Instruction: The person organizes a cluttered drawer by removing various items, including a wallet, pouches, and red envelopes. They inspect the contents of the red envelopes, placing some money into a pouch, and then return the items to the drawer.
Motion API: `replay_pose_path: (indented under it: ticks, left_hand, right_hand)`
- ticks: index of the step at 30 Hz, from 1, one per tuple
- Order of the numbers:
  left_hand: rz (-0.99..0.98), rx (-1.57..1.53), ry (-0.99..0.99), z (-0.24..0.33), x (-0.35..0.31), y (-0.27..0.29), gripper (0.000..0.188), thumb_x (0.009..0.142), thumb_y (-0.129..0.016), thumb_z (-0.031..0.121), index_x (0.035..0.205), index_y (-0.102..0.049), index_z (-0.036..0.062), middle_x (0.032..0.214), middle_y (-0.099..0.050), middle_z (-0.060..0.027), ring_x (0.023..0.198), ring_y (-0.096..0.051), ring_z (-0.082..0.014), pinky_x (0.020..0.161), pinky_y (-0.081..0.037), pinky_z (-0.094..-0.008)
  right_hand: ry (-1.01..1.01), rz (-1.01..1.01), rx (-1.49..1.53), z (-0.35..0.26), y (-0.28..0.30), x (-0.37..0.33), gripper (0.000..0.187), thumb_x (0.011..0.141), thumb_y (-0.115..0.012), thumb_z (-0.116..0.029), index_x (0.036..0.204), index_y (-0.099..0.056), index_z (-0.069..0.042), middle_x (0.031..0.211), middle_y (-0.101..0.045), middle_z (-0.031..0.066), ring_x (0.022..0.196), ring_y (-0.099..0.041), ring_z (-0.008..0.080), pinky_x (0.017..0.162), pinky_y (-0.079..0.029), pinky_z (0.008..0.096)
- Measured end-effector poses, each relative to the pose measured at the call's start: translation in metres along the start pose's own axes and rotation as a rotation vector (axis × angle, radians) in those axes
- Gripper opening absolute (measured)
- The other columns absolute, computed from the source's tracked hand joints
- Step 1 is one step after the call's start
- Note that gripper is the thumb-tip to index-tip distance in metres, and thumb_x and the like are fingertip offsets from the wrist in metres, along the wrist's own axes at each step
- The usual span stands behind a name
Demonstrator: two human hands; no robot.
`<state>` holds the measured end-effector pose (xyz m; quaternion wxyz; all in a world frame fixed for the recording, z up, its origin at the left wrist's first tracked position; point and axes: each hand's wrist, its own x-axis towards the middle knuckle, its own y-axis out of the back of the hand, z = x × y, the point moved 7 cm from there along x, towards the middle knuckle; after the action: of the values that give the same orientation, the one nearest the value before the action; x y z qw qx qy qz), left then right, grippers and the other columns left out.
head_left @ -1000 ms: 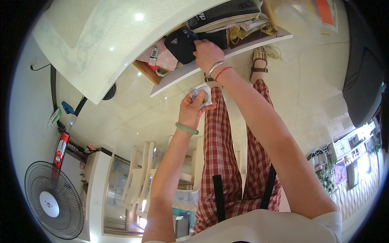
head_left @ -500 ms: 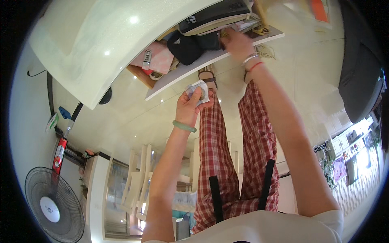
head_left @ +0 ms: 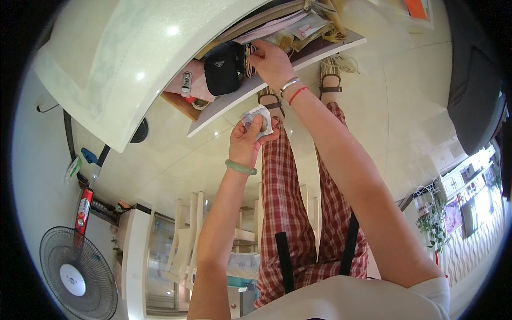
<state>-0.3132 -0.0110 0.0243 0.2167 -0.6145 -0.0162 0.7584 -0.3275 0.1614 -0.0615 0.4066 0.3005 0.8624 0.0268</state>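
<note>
My left hand (head_left: 249, 137) is closed around a small clear-and-white packet (head_left: 265, 116), thumb pressed on top; something round shows in it. Inside an open drawer (head_left: 228, 109), my right hand (head_left: 272, 65) has its fingers curled at a dark item with a striped, shiny edge (head_left: 249, 53); what exactly they grip is partly hidden. Left of those fingers sits a black pouch (head_left: 223, 68). Farther left lie a pink flat item (head_left: 199, 74) and a grey strap-like object (head_left: 186, 84). Clear packets (head_left: 308, 26) and a long beige-and-dark case (head_left: 261, 21) fill the drawer's back right.
A glossy white tabletop (head_left: 106, 64) overhangs the drawer. My sandalled feet (head_left: 270, 101) stand on the tiled floor just below it. To the right is a dark chair (head_left: 474, 80); a fan (head_left: 74, 277) and white chairs (head_left: 186, 240) are lower left.
My right hand has moved left inside the drawer, from the right-hand packets to beside the black pouch. The dark case above has shifted back. My left hand keeps hold of the packet.
</note>
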Motion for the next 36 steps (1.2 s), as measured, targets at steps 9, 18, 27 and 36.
replay_pose_path:
  ticks: [9, 18, 27, 36]
  left_hand:
    - [0.016, 0.031, -0.002, 0.008, 0.002, -0.004, 0.025, 0.097, -0.057, 0.022, 0.108, -0.061, 0.0007, 0.098, -0.067, -0.0145, 0.079, -0.068, -0.0201, 0.069, -0.060, -0.0304]
    - [0.011, 0.002, 0.008, 0.003, 0.002, -0.002, 0.025, 0.096, -0.058, 0.022, 0.109, -0.059, 0.0009, 0.097, -0.067, -0.0150, 0.080, -0.068, -0.0205, 0.069, -0.061, -0.0309]
    - [-0.007, -0.016, 0.015, 0.001, 0.002, -0.004, 0.025, 0.096, -0.059, 0.022, 0.109, -0.059, 0.0006, 0.097, -0.067, -0.0155, 0.079, -0.069, -0.0206, 0.069, -0.061, -0.0320]
    - [-0.009, -0.017, 0.021, -0.003, 0.003, -0.006, 0.027, 0.097, -0.057, 0.023, 0.110, -0.059, 0.0004, 0.099, -0.067, -0.0161, 0.079, -0.069, -0.0213, 0.070, -0.061, -0.0324]
  right_hand:
    - [-0.011, 0.050, 0.287, 0.008, 0.039, 0.017, 0.040, 0.083, -0.069, -0.028, 0.111, -0.060, -0.001, 0.100, -0.067, 0.0127, 0.091, -0.063, 0.0263, 0.078, -0.050, 0.0359]
    - [0.584, 0.238, -0.927, -0.013, 0.109, 0.019, 0.040, 0.076, -0.066, -0.011, 0.115, -0.064, -0.020, 0.116, -0.062, -0.0022, 0.107, -0.055, 0.0217, 0.086, -0.046, 0.0427]
    - [0.516, 0.201, -0.642, 0.004, 0.148, 0.026, 0.023, 0.085, -0.066, -0.021, 0.105, -0.061, -0.012, 0.091, -0.068, 0.0049, 0.083, -0.062, 0.0262, 0.070, -0.049, 0.0385]
    - [0.338, 0.332, -0.394, 0.001, 0.169, -0.028, 0.017, 0.083, -0.064, -0.014, 0.098, -0.059, -0.009, 0.079, -0.063, 0.0075, 0.071, -0.062, 0.0265, 0.061, -0.050, 0.0359]
